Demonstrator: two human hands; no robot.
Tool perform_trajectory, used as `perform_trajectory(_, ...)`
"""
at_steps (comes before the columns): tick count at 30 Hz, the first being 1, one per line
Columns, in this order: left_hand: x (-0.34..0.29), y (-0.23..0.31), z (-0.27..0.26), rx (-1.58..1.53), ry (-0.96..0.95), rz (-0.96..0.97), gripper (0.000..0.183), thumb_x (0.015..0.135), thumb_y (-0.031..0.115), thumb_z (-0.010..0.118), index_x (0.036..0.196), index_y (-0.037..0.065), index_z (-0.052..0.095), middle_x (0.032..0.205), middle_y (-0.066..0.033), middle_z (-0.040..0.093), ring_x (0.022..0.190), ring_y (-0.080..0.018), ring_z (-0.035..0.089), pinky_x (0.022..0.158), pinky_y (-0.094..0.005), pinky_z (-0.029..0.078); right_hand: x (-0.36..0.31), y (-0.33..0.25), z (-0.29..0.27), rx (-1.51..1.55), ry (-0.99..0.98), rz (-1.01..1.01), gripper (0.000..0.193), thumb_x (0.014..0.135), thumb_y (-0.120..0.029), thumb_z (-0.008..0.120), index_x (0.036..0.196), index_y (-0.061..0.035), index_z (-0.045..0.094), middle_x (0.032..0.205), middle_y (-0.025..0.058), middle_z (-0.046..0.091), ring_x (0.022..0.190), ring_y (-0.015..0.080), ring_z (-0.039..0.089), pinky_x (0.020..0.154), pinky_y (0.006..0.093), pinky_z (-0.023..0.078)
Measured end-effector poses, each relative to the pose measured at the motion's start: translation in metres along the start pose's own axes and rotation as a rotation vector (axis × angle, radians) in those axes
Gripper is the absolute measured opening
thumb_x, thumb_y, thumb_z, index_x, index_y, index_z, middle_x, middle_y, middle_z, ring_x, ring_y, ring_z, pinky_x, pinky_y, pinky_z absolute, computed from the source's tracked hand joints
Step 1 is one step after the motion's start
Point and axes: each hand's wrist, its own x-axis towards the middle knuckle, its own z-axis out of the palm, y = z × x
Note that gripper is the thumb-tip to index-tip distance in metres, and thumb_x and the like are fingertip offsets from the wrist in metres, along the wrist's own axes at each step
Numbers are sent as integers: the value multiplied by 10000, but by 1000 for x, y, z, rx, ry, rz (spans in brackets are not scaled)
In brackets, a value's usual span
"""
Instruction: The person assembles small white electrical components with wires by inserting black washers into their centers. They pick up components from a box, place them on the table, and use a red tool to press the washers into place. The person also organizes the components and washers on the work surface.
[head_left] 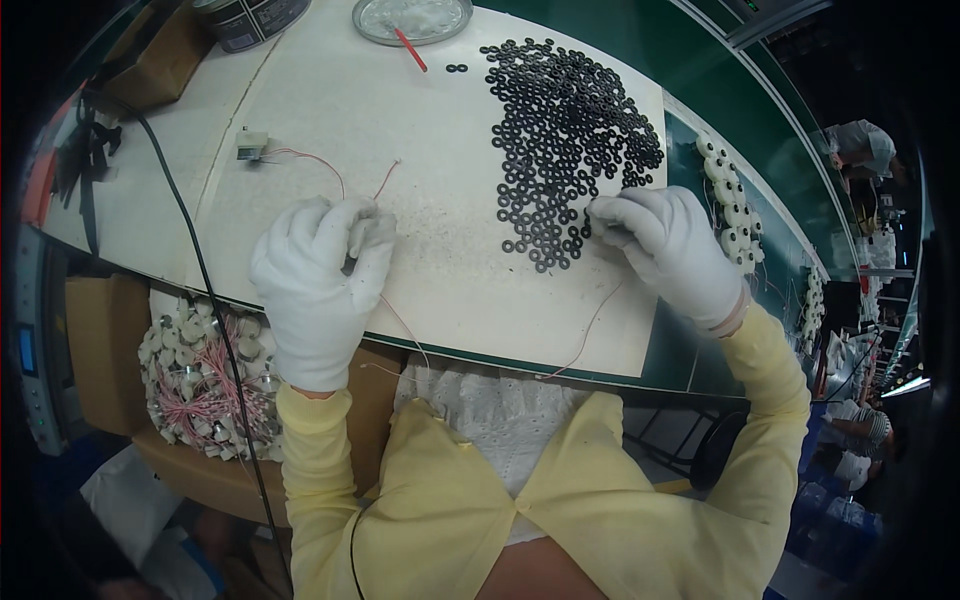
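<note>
In the head view, the white-gloved left hand (328, 260) is curling over the near left part of the white tabletop (440, 140), its fingers bending in toward the thumb. Whatever it may be pinching is hiding inside the glove, so I cannot tell. One pink wire (320, 160) is running to it from a small pale block (251, 146), and other wire ends are sticking out on its far and near sides.

The white-gloved right hand (665, 245) is reaching to the near right edge of the black rings (560, 130), which are spreading in a heap over the right half of the top. Its thumb and forefinger are coming close together beside the outermost rings; whether they are gripping one, I cannot tell.

Handling this well is probably calling for taking a ring from the loose fringe, where neighbours are not crowding, and for feeling that only one is sitting in the fingertips, since gloves are dulling touch. The left hand should be staying steady and gentle, as the thin wires are looking easy to snag or tug.
</note>
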Motion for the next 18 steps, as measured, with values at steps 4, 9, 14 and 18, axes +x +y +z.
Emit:
perform_trajectory(4,1,1,0,5,-4,2,257,755,171,729,989,94,656,925,-111,609,812,-313,580,735,-410,459,9,-2,-5,-59,-112,-72,297,758,-122,720,1036,-94,620,735,28,600,607,233,599,563,338,465)
perform_trajectory(9,3,4,-1,21,-19,-5,261,761,166,736,999,91,659,924,-115,614,825,-322,588,742,-417,465,14,1,-20,-48,-295,-86,264,788,-125,682,1043,-115,611,759,-6,596,664,217,578,637,335,417)
perform_trajectory(14,1,3,-1,48,-27,2,239,783,128,731,1006,78,660,930,-120,626,850,-318,600,749,-415,473,3,4,-31,-119,-422,-165,192,778,-167,674,964,-131,645,668,19,589,574,224,554,584,335,415)
perform_trajectory(18,1,4,1,93,-18,26,213,799,105,719,1000,68,659,936,-116,635,850,-311,602,754,-405,477,2,3,-32,-102,-430,-152,180,762,-179,682,929,-121,649,616,44,563,557,242,565,556,353,426)
